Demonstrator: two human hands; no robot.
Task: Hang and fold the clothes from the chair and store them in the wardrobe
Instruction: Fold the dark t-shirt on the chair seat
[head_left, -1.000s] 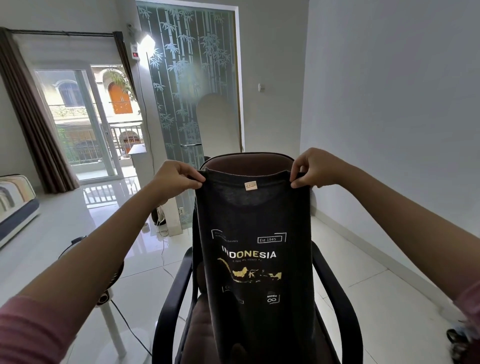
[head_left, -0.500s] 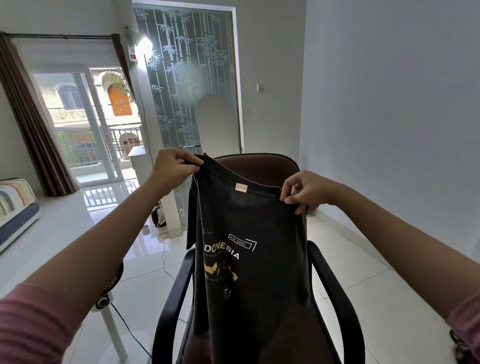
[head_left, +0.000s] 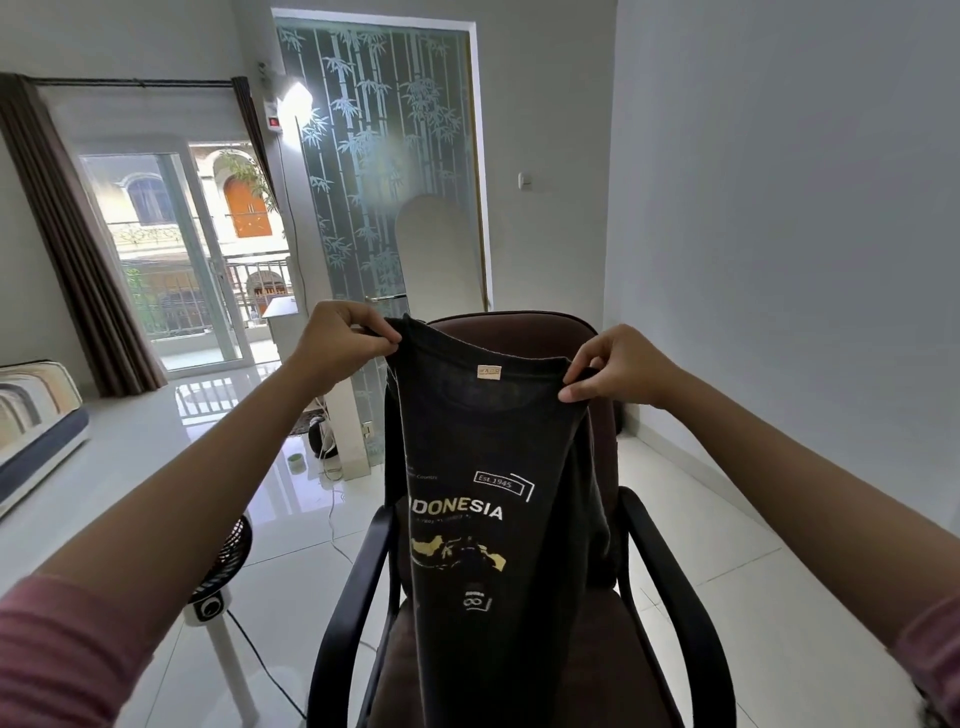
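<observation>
Two hands, left hand (head_left: 340, 340) and right hand (head_left: 615, 366), each pinch a shoulder of the black T-shirt (head_left: 483, 499), held up above the chair (head_left: 670, 587). Folding appears barely begun; wardrobe storage remains, wardrobe not visible.

Black T-shirt (head_left: 483, 467), yellow-white print
</observation>
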